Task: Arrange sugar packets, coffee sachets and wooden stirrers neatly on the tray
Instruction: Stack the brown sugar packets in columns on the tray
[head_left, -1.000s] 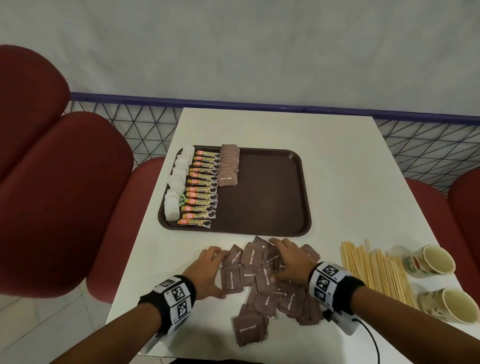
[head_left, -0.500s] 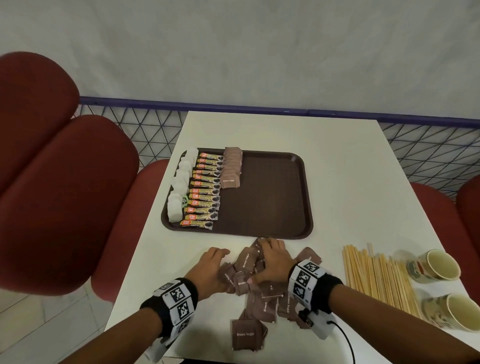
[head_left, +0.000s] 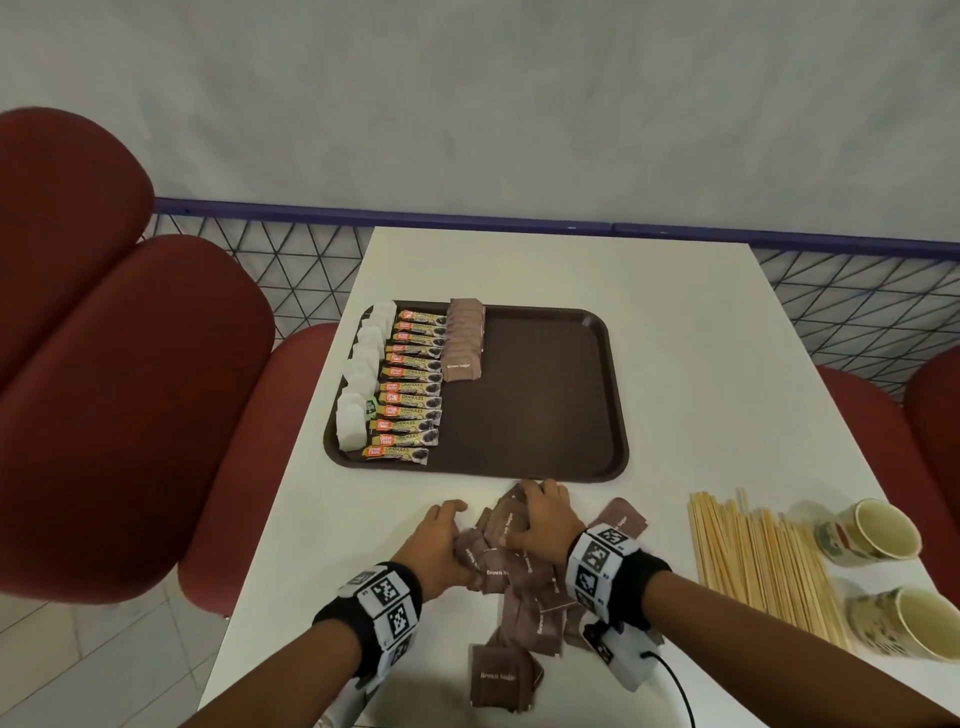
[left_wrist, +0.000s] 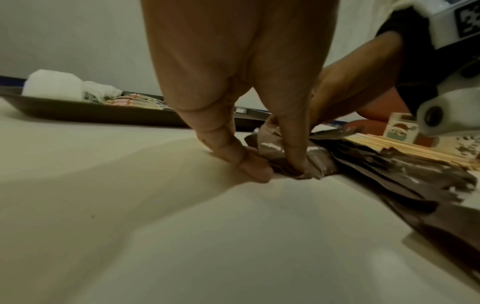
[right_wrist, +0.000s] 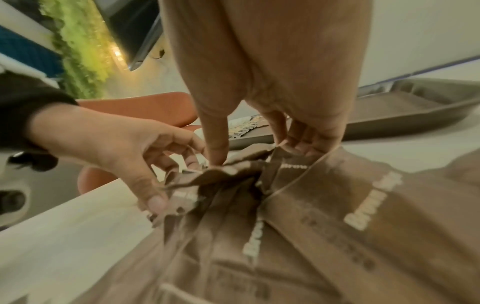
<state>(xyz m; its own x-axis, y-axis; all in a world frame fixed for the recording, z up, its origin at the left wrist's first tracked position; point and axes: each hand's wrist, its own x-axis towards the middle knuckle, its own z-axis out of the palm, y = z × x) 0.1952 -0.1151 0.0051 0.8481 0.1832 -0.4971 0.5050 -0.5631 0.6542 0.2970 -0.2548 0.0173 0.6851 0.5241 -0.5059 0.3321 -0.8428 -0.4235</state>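
A loose pile of brown sugar packets (head_left: 535, 613) lies on the white table in front of the brown tray (head_left: 540, 405). My left hand (head_left: 441, 540) pinches the pile's left edge between thumb and fingers (left_wrist: 293, 162). My right hand (head_left: 543, 514) lies over the pile's far side, its fingers curled onto packets (right_wrist: 337, 216) near the tray's front rim. On the tray's left side lie white sachets (head_left: 363, 374), a column of coffee sachets (head_left: 413, 384) and a short row of brown sugar packets (head_left: 464, 343). Wooden stirrers (head_left: 758, 561) lie on the table to the right.
Two paper cups (head_left: 878, 530) (head_left: 914, 621) stand right of the stirrers near the table's right edge. One brown packet (head_left: 501, 675) lies apart near the front edge. Red chairs (head_left: 130, 415) flank the table. The tray's right half is bare.
Both hands have drawn closer together, bunching the spread packets into a tighter heap. The right hand has shifted left and toward the tray.
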